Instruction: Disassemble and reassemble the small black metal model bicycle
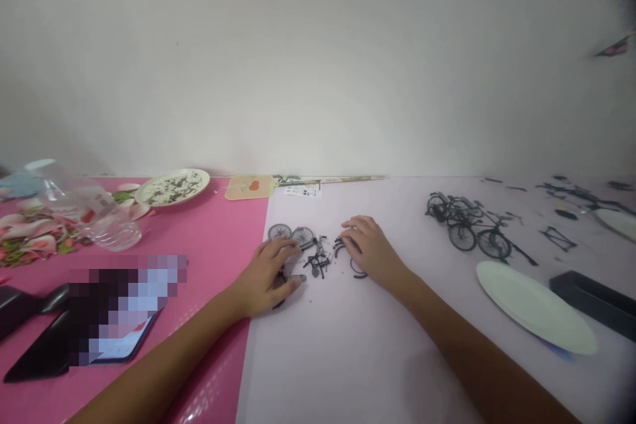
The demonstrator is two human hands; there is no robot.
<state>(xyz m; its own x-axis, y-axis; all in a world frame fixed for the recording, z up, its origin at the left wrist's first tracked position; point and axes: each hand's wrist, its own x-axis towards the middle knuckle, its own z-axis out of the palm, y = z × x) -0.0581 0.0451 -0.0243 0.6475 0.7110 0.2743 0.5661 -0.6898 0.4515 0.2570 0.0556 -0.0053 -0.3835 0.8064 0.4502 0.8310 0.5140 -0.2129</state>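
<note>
My left hand [265, 278] rests on the white table cover with thumb and fingers apart, over small dark parts. Just beyond its fingers lie two model bicycle wheels [292, 236] with thin spokes. A small grey part [298, 277] shows between its thumb and fingers. Between the hands is a loose cluster of tiny black model bicycle parts [318, 262]. My right hand [370, 253] lies palm down with its fingers spread, touching or just above black curved pieces [356, 270] that look like mudguards. Its palm hides part of these pieces.
Small assembled model bicycles [470, 222] stand to the right, near a white oval plate [536, 308] and a dark tray [596, 301]. On the pink cover at left are a phone [134, 331], a clear plastic bottle [94, 212], a plate of white bits [173, 187] and artificial petals [40, 232].
</note>
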